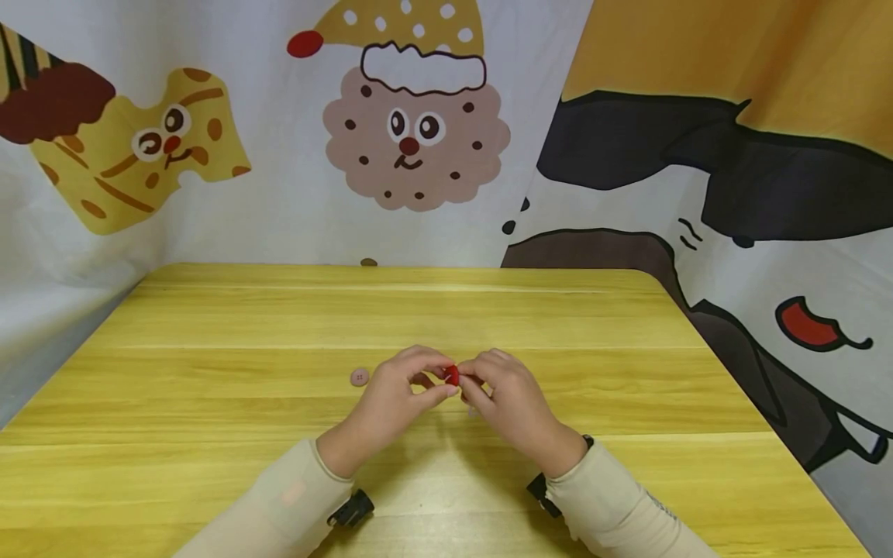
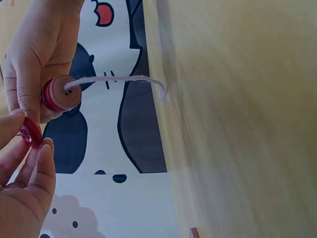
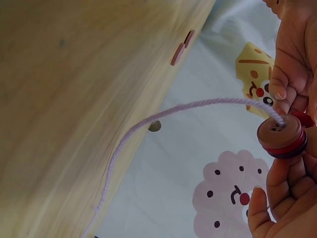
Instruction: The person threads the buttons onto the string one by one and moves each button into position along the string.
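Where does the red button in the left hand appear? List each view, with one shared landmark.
Head: red button below picture centre.
Left wrist: near the left edge, just below mid-height, in the left hand.
Right wrist: near the right edge, mid-height, partly behind the button stack.
Shared landmark: printed cookie face.

Wide room around the hands, little between them.
The yellow wood-grain tabletop (image 1: 628, 341) offers passage beyond and outside both hands, bounded at its far edge by the white cartoon-printed curtain (image 1: 279, 217). The left hand (image 1: 401, 391) and right hand (image 1: 512, 395) nearly meet at a glossy red round button (image 2: 32, 133), blocking the way between them. Nearer the person, a wedge lies between the beige sleeves (image 1: 279, 496), narrowed by black wrist-worn devices (image 1: 352, 508). A lilac twisted cord (image 3: 198, 103) trails from the stack of round pink, red and dark buttons (image 3: 282, 136), an obstacle below the hands. A flat dusty-pink four-hole button (image 1: 359, 377) lies low just beside the left hand.
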Tool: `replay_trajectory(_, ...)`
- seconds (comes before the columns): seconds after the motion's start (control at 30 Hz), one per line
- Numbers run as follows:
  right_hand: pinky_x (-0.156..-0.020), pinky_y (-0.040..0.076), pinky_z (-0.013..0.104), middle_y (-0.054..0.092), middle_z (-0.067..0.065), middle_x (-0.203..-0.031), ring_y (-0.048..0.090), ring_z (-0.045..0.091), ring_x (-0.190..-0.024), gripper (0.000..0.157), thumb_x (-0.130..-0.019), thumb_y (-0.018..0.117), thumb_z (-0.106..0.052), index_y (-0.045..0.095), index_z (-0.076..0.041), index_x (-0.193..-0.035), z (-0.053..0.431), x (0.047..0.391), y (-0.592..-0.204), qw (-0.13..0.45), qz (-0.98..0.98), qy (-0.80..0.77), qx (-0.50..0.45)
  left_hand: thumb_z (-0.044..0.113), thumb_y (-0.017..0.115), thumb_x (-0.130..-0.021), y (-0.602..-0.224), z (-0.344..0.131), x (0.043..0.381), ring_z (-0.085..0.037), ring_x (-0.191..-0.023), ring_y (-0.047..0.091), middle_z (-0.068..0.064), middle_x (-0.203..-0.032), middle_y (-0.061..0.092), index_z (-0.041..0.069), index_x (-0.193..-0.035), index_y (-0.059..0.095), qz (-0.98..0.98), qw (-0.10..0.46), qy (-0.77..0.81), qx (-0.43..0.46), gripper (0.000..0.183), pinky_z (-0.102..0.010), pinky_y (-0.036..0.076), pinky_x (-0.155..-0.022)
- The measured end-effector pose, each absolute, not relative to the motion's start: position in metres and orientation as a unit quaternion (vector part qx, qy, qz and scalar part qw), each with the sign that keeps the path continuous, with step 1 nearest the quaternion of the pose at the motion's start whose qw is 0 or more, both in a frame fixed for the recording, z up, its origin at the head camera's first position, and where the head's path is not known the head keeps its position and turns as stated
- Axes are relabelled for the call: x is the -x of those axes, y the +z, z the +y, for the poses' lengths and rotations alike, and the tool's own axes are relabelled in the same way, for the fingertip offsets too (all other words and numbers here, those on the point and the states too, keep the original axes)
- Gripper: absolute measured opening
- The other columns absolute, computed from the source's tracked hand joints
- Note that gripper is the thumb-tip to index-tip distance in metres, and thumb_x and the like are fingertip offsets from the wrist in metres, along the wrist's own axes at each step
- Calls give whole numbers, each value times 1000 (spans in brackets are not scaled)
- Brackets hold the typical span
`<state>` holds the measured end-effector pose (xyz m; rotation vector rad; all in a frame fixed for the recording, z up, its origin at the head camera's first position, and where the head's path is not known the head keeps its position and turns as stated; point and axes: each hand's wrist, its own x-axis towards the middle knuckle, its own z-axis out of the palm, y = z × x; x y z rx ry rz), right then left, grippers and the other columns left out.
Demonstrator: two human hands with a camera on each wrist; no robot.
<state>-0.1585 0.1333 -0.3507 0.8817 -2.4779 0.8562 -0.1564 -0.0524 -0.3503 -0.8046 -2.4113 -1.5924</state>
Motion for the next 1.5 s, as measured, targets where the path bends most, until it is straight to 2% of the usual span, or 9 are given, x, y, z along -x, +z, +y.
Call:
replay_trajectory(0.6,-67,46,25,64,-7,-79,54,7,-75,6,-89,69,-6,73,-9,-92,134,158,-349,177,-881,317,-302,12,69,-88,-348,-53,155,-15,-95,63,-3,-110,67,6,-111,70,-818,69,-509,261,23,-27,53,-78)
replay_trajectory(0.83,-66,47,25,64,-7,-79,54,7,-75,6,-89,69,-6,72,-9,-92,134,158,-347,181,-880,314,-307,10,66,-91,-347,-52,154,-12,-92,64,-2,-108,67,8,-108,71,-828,85,-496,249,18,-29,53,-79)
replay_trajectory(1.23,-65,46,24,64,-7,-78,52,7,-74,5,-89,69,-6,72,-10,-91,134,160,-346,179,-878,319,-308,9,67,-90,-344,-50,154,-13,-93,64,-1,-104,67,8,-104,71,-836,101,-483,240,15,-30,54,-79)
replay_trajectory(1.5,-65,49,29,63,-8,-77,52,6,-74,6,-89,68,-6,72,-10,-91,133,159,-345,169,-880,328,-299,7,68,-89,-344,-48,155,-11,-91,64,0,-103,67,9,-101,72,-837,109,-486,227,13,-31,54,-78)
